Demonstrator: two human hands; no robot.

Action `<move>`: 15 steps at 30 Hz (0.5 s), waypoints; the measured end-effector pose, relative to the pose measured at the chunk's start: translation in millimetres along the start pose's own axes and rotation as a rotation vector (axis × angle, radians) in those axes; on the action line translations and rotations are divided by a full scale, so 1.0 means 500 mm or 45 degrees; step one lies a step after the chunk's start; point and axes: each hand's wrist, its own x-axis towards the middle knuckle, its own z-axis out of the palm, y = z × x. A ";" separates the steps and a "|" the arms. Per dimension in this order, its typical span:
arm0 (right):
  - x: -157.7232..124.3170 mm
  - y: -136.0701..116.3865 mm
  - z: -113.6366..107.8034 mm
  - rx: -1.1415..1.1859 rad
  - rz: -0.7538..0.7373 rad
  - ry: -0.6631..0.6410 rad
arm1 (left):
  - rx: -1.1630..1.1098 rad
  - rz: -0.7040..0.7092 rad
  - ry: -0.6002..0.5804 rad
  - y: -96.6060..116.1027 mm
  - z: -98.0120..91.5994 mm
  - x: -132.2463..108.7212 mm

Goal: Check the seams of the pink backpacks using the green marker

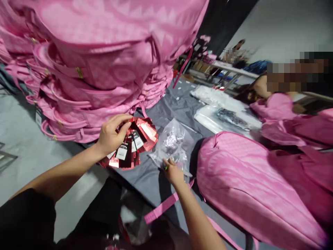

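My left hand pinches a fanned bunch of shiny red and black hang tags, some with white labels, over the table's near edge. My right hand is at the near side of a clear plastic bag. Its fingers are curled against the plastic; a green ring shows on one. Small, unclear items are inside the bag. Right of my right hand lies a pink backpack, its pink strap passing under my forearm.
A tall stack of pink backpacks rises at the left. Clear plastic packaging lies farther back on the dark table cloth. At the right, a person is beside more pink bags; another person is in the background.
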 end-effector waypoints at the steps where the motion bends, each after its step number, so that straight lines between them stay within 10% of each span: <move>1: 0.015 0.006 0.008 0.002 0.018 0.048 | 0.110 0.217 0.127 0.022 -0.020 0.044; 5: 0.093 0.017 -0.005 -0.022 0.090 0.174 | 0.497 0.574 0.380 0.097 -0.090 0.198; 8: 0.101 -0.001 -0.013 -0.027 0.052 0.186 | 0.830 0.464 0.205 0.102 -0.117 0.284; 15: -0.137 0.033 0.048 0.156 -0.026 0.085 | 1.190 0.154 -0.222 0.055 -0.093 0.370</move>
